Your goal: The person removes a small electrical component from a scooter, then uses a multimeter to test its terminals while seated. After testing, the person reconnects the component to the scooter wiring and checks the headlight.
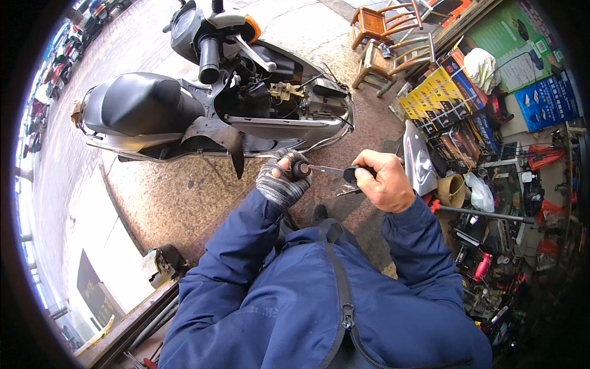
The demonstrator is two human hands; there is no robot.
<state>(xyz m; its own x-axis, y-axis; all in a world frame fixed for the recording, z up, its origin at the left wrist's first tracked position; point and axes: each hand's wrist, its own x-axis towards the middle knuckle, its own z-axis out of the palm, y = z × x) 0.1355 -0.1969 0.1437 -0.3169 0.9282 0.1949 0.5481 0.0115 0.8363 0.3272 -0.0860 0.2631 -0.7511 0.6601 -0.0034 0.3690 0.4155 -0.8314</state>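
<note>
Just above a blue jacket (276, 295), the left hand (279, 183), in a striped knit glove with bare fingertips, grips a dark round cylinder (300, 170), while the ungloved right hand (384, 182) pinches a black-headed key (330, 170), its blade levelled at the cylinder's face. Both are held over a speckled stone floor (178, 194) that spreads leftward along a scooter (276, 129), whose near edge runs just beyond the gloved knuckles. Room narrows on the right, where a silver-grey panel (418, 158) stands near the right hand and stacked boxes (434, 98) crowd behind it; wooden chairs (369, 24) stand farther off. The gloved fingers cover much of the cylinder, and whether the key's tip touches it cannot be told. Small metal pieces (349, 189) beneath the right hand are hard to make out, a dark shoe (319, 212) shows only in part, and the lens's black rim crops the corners. The scooter's seat (138, 104) is smooth, black and rounded; its uncovered body bares metal brackets (286, 92) within a long, curved shell.
</note>
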